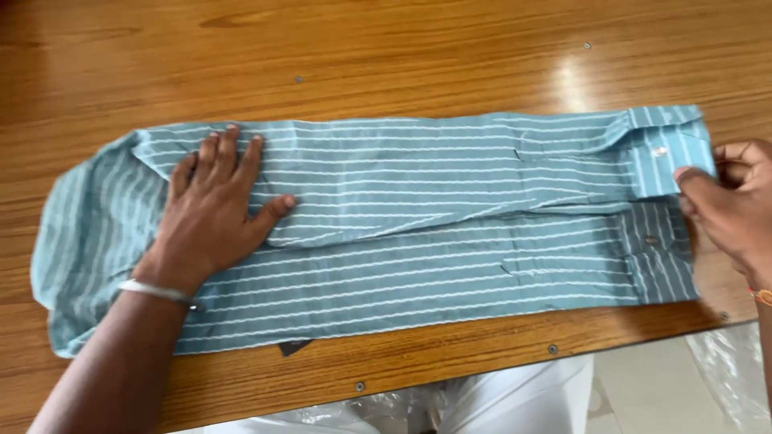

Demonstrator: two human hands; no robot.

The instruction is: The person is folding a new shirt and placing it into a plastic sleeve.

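I am seeing a teal striped shirt [402, 233] lying folded into a long band across the middle of the frame on the wooden tabletop [362, 56]. My left hand [213, 209] is pressing flat on the shirt at the left of the frame, fingers spread open, gripping nothing. My right hand [728, 201] is sitting at the right edge of the frame, fingers curled and pinching the buttoned cuff [667, 153]. A metal bangle [153, 291] is circling the left wrist. White cloth [515, 394] is showing below the tabletop edge.
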